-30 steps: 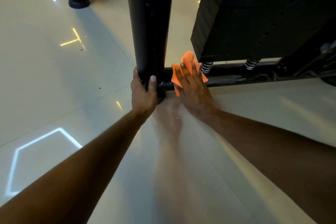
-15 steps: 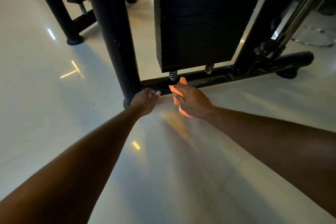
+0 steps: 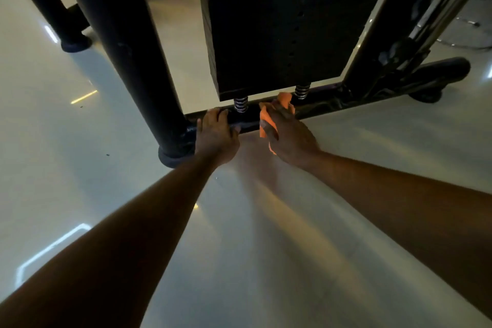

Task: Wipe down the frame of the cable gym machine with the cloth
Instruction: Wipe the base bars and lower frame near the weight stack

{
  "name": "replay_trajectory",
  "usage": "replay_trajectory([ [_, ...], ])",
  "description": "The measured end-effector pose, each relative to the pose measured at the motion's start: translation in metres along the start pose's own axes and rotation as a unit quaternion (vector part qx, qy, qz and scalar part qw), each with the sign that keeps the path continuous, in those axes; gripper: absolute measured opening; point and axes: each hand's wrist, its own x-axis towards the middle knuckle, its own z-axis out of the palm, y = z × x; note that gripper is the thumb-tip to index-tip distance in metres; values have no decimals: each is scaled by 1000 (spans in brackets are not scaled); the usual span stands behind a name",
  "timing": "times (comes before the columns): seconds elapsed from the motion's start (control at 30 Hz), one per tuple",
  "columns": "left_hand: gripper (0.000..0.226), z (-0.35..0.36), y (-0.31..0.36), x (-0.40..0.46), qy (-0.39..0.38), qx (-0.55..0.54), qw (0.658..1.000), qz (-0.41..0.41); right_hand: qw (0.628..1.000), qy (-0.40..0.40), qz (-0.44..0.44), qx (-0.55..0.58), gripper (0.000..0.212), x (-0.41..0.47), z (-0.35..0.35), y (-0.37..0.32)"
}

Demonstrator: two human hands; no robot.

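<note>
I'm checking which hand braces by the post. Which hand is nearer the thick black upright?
Left. The left hand rests on the base bar right beside the upright; the right hand, holding the cloth, is farther along.

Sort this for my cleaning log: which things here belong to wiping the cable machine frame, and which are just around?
In the job:
- orange cloth, under the right hand
- black bottom frame bar being wiped
- left hand, resting on that bar
- thick black upright post

Just around:
- black weight stack
- two coil springs
- glossy pale floor
- second black machine leg, behind
</note>
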Motion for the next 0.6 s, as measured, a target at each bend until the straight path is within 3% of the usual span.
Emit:
replay_trajectory([
  [0.1,50,14,-16,16,32,4,998,53,1000,0,-20,-7,64,11,34,4],
  [0.23,47,21,-31,34,36,-29,997,65,996,47,-37,-61,71,23,82,-1],
  [0.4,42,29,-40,38,63,-9,993,98,978,103,-40,-176,75,40,83,42],
  [0.53,44,34,-37,34,84,32,991,99,981,137,34,-135,70,42,82,36],
  [0.6,45,36,-34,31,96,51,989,100,982,131,9,-138,68,42,97,11],
])
